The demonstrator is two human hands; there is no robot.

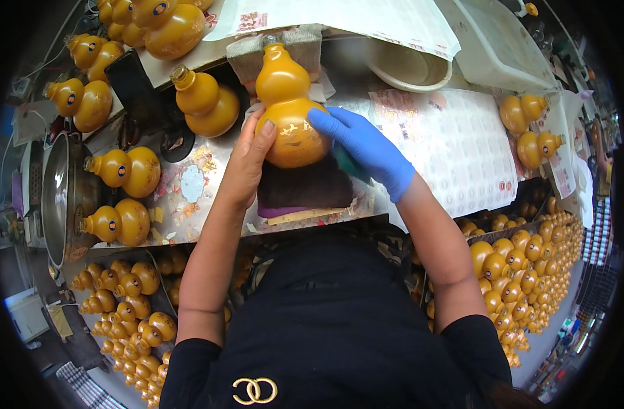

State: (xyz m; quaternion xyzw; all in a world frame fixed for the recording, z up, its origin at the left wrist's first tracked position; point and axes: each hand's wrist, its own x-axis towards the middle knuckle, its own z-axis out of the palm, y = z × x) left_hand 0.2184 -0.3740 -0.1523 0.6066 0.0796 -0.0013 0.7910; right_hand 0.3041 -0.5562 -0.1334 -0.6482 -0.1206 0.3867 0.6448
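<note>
A yellow gourd-shaped bottle (283, 85) lies between my hands, its neck pointing away from me and resting by a grey cloth-padded support (245, 63). Pale gold characters mark its wide lower bulb. My bare left hand (249, 153) grips the bulb's left side, thumb on top. My right hand (366, 146), in a blue glove, presses its fingers against the bulb's right side. Something dark green (351, 163) shows under the gloved palm, mostly hidden, so I cannot tell its kind. Below the bottle is a dark pad (305, 189) on the table.
More gourd bottles stand or lie on the left, one (206, 102) close to a black phone-like device on a stand (138, 88). Label sheets (448, 146) cover the table's right side. Behind are a pale bowl (411, 68) and a plastic tub (506, 48). Bottles crowd below both sides.
</note>
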